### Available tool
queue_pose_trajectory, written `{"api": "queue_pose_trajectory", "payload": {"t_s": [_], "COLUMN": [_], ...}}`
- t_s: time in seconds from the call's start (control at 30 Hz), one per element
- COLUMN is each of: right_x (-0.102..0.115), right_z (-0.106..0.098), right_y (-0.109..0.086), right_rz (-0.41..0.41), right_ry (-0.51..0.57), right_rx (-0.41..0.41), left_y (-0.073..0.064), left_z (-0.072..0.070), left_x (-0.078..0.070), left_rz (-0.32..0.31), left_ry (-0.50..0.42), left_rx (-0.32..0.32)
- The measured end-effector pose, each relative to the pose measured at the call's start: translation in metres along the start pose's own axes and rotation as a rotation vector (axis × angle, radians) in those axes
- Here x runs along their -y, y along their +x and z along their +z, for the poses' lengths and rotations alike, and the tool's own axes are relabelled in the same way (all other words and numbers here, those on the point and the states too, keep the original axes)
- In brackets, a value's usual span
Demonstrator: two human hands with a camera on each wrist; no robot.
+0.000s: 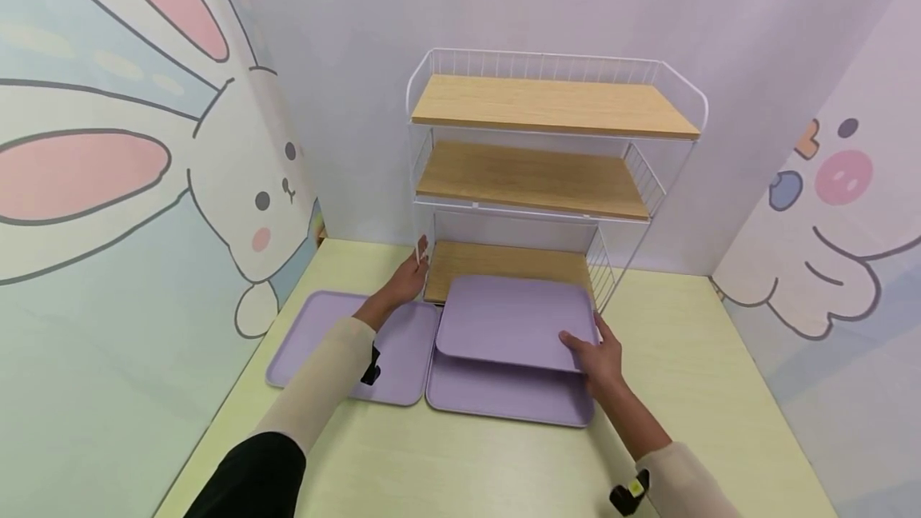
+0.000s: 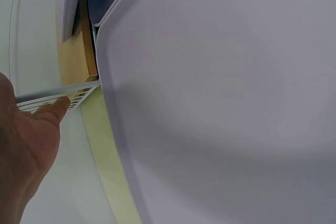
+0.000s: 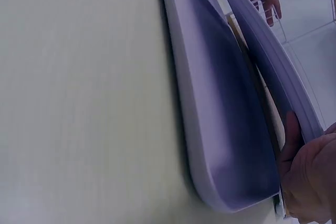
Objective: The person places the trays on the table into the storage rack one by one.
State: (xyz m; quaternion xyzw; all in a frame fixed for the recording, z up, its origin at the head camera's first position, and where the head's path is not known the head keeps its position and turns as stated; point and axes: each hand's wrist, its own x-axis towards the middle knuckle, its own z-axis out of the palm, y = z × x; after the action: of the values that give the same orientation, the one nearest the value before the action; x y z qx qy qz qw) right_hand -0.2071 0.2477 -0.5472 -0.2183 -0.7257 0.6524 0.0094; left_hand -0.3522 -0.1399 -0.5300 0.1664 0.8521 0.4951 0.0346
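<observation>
My right hand (image 1: 600,354) grips a lilac tray (image 1: 518,318) by its right edge, thumb on one face and fingers round the other. The tray is raised and tilted, its far part overlapping the bottom shelf (image 1: 504,258) of a white wire rack (image 1: 554,206). Below it, a second lilac tray (image 1: 511,402) lies on the table in front of the rack. My left hand (image 1: 408,274) holds the rack's left side at the bottom tier, with fingers among the wires (image 2: 73,98). Under my left forearm lies a third lilac tray (image 1: 324,334).
The rack's top shelf (image 1: 554,105) and middle shelf (image 1: 532,176) are wooden boards with wire rails. The pale yellow table (image 1: 691,390) meets a plain curtain wall (image 1: 324,102) behind. Printed panels with a rabbit (image 1: 245,182) and another figure (image 1: 827,214) stand at the sides.
</observation>
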Motion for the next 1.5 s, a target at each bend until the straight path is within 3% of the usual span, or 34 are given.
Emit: {"api": "queue_pose_trajectory", "payload": {"t_s": [0.1,0.3,0.57,0.77,0.83,0.93,1.03,1.17,1.23,1.5], "right_x": [0.007,0.018,0.019,0.026,0.021,0.008,0.014,0.039,0.042,0.040], "right_z": [0.008,0.020,0.027,0.035,0.034,0.030,0.026,0.024,0.027,0.035], "right_y": [0.015,0.046,0.100,0.114,0.124,0.146,0.145,0.119,0.116,0.111], "right_rz": [0.002,0.003,-0.069,-0.053,-0.080,-0.166,-0.214,-0.221,-0.241,-0.330], "right_ry": [-0.009,-0.146,-0.263,-0.272,-0.340,-0.539,-0.727,-0.892,-0.970,-1.172], "right_rx": [-0.013,-0.049,-0.059,-0.001,-0.003,-0.025,-0.022,0.006,0.000,-0.042], "left_y": [-0.001,-0.001,0.000,0.001,0.001,0.001,0.001,0.002,0.002,0.000], "left_z": [0.000,-0.001,0.000,0.000,0.001,0.001,0.001,0.001,0.000,-0.003], "left_x": [-0.001,-0.001,-0.001,0.001,0.001,0.000,0.000,-0.001,-0.001,0.000], "left_rz": [-0.005,-0.014,-0.008,0.003,0.004,0.001,-0.003,0.001,0.007,0.011], "left_ry": [0.006,0.009,-0.012,0.005,0.016,0.027,0.024,0.026,0.032,0.033], "left_rx": [-0.006,-0.010,-0.003,-0.014,-0.020,-0.022,-0.015,-0.004,0.002,0.017]}}
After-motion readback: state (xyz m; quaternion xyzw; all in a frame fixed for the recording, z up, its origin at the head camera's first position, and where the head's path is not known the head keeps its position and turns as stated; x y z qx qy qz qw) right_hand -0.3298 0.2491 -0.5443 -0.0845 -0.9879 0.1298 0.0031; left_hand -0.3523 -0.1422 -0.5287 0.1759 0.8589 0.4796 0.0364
